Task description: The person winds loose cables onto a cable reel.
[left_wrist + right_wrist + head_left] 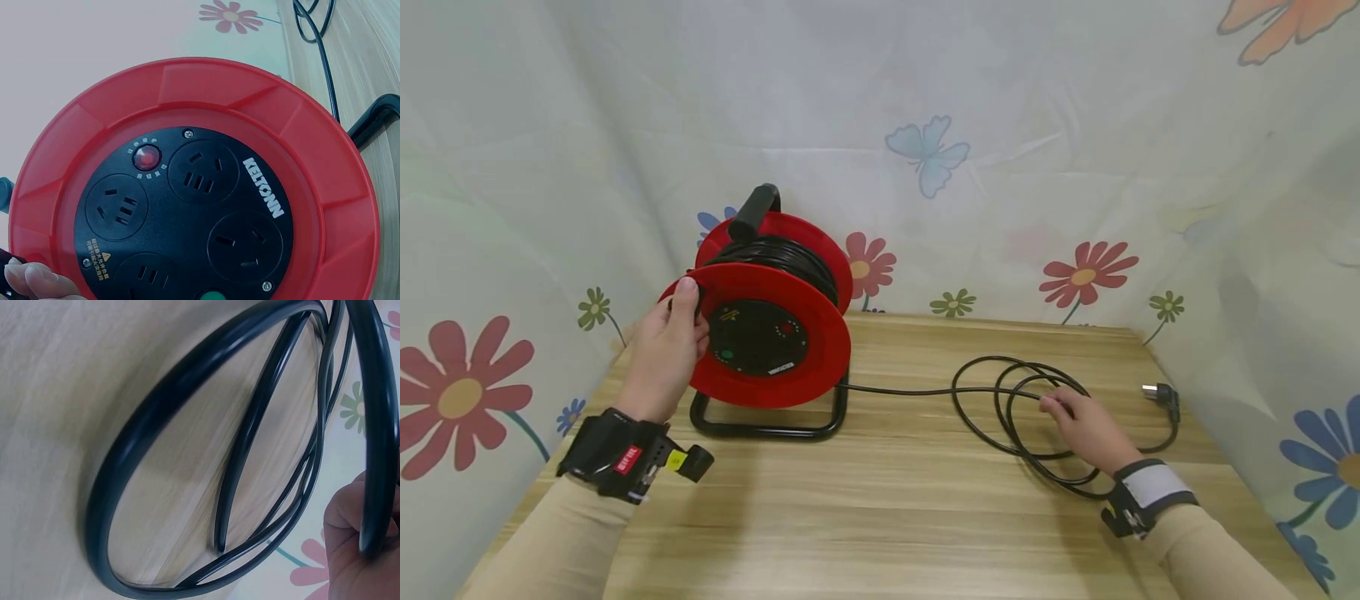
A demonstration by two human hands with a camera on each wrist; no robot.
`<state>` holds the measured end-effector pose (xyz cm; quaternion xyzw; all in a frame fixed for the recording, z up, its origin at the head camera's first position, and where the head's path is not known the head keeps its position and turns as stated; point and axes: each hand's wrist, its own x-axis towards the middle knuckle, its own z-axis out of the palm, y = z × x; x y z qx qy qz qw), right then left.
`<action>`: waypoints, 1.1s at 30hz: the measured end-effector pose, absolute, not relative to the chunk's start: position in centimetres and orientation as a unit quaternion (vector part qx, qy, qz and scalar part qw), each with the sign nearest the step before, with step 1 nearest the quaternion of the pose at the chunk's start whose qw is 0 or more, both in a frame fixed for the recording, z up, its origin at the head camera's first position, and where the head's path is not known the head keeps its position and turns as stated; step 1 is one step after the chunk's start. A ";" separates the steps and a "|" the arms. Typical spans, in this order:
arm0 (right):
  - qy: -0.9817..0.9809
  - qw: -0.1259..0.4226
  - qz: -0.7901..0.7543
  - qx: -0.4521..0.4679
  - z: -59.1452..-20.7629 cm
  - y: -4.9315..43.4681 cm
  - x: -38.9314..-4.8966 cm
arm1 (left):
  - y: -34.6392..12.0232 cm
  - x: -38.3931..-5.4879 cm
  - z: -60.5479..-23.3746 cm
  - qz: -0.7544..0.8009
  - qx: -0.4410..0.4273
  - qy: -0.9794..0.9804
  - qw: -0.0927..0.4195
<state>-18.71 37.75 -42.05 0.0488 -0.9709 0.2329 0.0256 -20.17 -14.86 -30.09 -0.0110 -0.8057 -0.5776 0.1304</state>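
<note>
A red cable reel (829, 346) with black cable wound on its drum stands upright at the left. My left hand (662, 358) grips a small black knob (699, 298) at the left of its front flange. In the left wrist view, curled fingers (44, 282) show at the flange's edge beside the socket panel (187, 240). From the reel, a black cable (902, 392) runs right across the table into loose loops. My right hand (1093, 433) pinches this cable between thumb and fingers. The right wrist view shows large cable loops (140, 431) beside that hand.
The black plug (1167, 396) lies at the right end of the table, beyond the loops. A black tube frame (767, 432) supports the reel, with a carrying handle (754, 212) on top. Flower-printed cloth (1000, 125) surrounds the wooden table (865, 517) at back and sides.
</note>
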 end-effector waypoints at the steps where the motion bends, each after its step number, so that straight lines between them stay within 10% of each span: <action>1: -0.971 0.026 0.233 0.050 -42.1 37.7 -18.7 | -14.8 -20.2 -30.0 -0.577 -0.012 -0.806 0.131; 33: -0.970 0.037 0.221 0.088 -42.9 34.9 -20.0 | -11.3 -21.0 -29.8 -0.530 -0.101 -0.820 0.191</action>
